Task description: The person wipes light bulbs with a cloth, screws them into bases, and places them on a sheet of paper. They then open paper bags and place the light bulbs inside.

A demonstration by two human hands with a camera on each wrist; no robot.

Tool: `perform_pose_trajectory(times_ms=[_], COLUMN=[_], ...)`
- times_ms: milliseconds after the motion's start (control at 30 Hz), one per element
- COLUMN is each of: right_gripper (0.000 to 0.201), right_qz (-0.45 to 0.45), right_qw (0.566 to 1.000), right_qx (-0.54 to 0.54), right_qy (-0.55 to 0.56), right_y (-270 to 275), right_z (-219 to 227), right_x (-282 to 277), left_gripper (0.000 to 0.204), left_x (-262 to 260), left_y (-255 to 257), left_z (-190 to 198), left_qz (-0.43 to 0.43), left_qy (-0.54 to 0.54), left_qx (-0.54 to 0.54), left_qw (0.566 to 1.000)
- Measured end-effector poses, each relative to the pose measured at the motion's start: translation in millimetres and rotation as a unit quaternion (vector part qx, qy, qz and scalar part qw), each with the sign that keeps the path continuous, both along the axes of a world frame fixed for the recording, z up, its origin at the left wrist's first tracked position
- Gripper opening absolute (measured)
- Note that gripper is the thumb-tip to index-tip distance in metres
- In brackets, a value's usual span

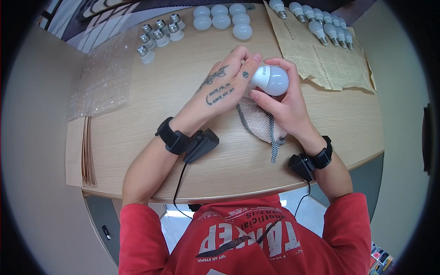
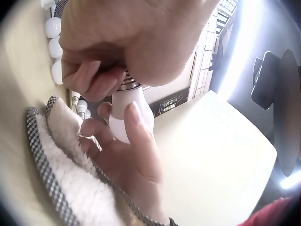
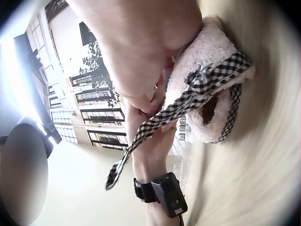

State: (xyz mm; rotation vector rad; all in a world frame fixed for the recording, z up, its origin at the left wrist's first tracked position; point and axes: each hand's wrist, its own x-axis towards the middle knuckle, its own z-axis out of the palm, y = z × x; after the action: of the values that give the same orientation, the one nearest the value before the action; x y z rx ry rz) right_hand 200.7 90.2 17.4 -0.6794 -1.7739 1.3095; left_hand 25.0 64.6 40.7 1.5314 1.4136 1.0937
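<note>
A light bulb (image 1: pixel 277 81) with a milky dome and white collar is held between both hands above the table. My left hand (image 1: pixel 229 82) curls its fingers round the metal screw base (image 2: pixel 129 84), seen in the left wrist view. Thumb and fingers of my right hand (image 1: pixel 293 103) grip the dome from the other side. A fluffy pale pink cloth item (image 1: pixel 259 120) with black-and-white checkered trim lies below the hands. Its checkered strap (image 3: pixel 155 123) trails past the right hand in the right wrist view.
Several bulb bases (image 1: pixel 160 37) stand at the back left, with several white domes (image 1: pixel 221 21) at the back middle. Whole bulbs (image 1: pixel 316 28) lie on printed brown paper (image 1: pixel 321 68) at the back right. Bubble wrap (image 1: pixel 103 75) and folded paper bags (image 1: pixel 80 153) are at the left edge.
</note>
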Motion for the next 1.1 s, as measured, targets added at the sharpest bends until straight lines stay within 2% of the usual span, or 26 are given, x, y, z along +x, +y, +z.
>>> perform_pose_trajectory(times_ms=[167, 500, 600, 700, 800, 867, 967, 1100], right_gripper=[0.057, 0.054, 0.054, 0.054, 0.057, 0.059, 0.063, 0.065], right_qz=[-0.044, -0.052, -0.046, -0.038, -0.035, -0.044, -0.036, -0.046], right_qw=[0.996, 0.994, 0.994, 0.996, 0.999, 0.999, 0.993, 0.992], right_qx=[0.077, 0.088, 0.083, 0.058, 0.018, 0.016, -0.056, -0.071], right_qy=[-0.023, -0.045, -0.057, -0.048, -0.025, -0.023, 0.099, 0.09], right_y=[0.4, 0.8, 2.0, 6.1, 6.3, 7.3, 9.1, 12.1], right_z=[-1.2, -0.1, 1.2, 2.0, 7.8, 10.3, 5.3, 6.8], right_x=[-1.2, -3.3, -1.6, -1.0, 0.1, 1.7, -1.7, 1.7], left_gripper=[0.035, 0.034, 0.032, 0.031, 0.032, 0.033, 0.033, 0.033], left_x=[4.5, 3.7, 3.5, 4.8, 7.1, 9.4, 8.5, 9.3], left_y=[-2.2, 0.6, 4.1, 7.7, 6.2, 5.6, 8.3, 8.0], left_z=[3.3, 0.1, -10.3, -22.5, -14.7, -13.1, -21.1, -25.0], left_qz=[0.001, 0.005, 0.003, -0.001, -0.016, -0.031, -0.058, -0.077], left_qy=[-0.004, 0.008, -0.027, -0.103, -0.131, -0.155, -0.222, -0.255], left_qx=[0.012, 0.036, 0.047, 0.015, -0.059, -0.056, -0.048, -0.031], left_qw=[1.0, 0.999, 0.999, 0.995, 0.989, 0.986, 0.972, 0.963])
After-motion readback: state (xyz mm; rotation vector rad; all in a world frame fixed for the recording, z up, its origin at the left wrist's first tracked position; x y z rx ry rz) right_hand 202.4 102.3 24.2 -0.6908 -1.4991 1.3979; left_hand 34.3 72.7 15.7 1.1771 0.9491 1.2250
